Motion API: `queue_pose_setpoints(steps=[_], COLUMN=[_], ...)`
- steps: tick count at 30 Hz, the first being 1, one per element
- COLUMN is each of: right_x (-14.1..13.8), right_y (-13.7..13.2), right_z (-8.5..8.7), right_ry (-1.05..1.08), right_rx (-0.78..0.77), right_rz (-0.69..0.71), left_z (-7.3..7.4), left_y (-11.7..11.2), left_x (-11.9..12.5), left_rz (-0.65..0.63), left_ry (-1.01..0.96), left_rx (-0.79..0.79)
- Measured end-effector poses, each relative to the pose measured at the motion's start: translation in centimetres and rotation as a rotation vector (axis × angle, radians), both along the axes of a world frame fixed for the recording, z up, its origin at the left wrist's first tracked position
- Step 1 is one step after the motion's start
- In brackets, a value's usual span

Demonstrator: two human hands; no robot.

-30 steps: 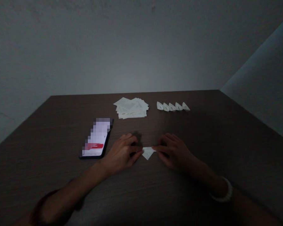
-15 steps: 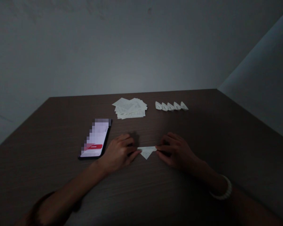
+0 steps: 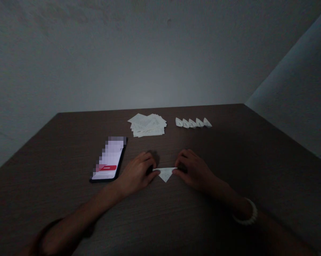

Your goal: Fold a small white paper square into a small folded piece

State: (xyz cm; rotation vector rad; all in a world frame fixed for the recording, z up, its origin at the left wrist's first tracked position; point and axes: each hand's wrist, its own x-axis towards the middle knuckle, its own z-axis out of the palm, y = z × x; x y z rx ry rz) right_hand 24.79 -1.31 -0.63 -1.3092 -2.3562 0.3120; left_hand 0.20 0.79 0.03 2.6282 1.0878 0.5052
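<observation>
Between my hands is a small folded piece of printed paper (image 3: 166, 174), with a straight strip along its far edge and a triangle pointing toward me. My left hand (image 3: 139, 171) pinches the strip's left end between thumb and fingers. At the right end, my right hand (image 3: 191, 166) pinches it the same way, its fingertips partly hidden behind the knuckles. Both hands rest low over the brown table (image 3: 160, 220).
A loose stack of printed paper pieces (image 3: 148, 125) lies toward the back. Right of it stands a row of several small folded paper shapes (image 3: 192, 123). A phone (image 3: 109, 160) with a lit screen lies left of my left hand. The wall (image 3: 150, 57) rises behind the table.
My right hand has shifted slightly left, and its fingers are curled closer over the paper's end. Both hands keep hold of the paper. The whole view has tilted a little.
</observation>
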Motion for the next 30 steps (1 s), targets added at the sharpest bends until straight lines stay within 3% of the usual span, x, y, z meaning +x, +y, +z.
queue_pose_setpoints(steps=[8,12,16,20,24,30], right_x=[0.0,0.4,1.0,1.3,1.2,1.0], right_y=[-0.1,-0.2,-0.3,-0.1,0.0,-0.4], right_z=[0.0,0.2,0.2,-0.2,-0.3,-0.1], right_ry=[0.178,0.261,0.134,-0.101,-0.205,-0.180], right_rx=[0.043,0.177,0.297,0.333,0.289,0.172], right_rz=[0.043,0.106,0.172,0.253,0.306,0.285], left_z=[0.6,0.7,0.7,0.5,0.0,-0.2], left_y=[0.0,0.0,-0.3,-0.6,-0.4,-0.5], left_x=[0.1,0.0,-0.4,-0.5,-0.2,0.0], left_rz=[-0.089,-0.106,-0.185,-0.228,-0.271,-0.238], left_ry=[-0.095,-0.208,-0.132,0.055,0.140,0.062], left_rx=[-0.094,0.026,0.282,0.381,0.387,0.221])
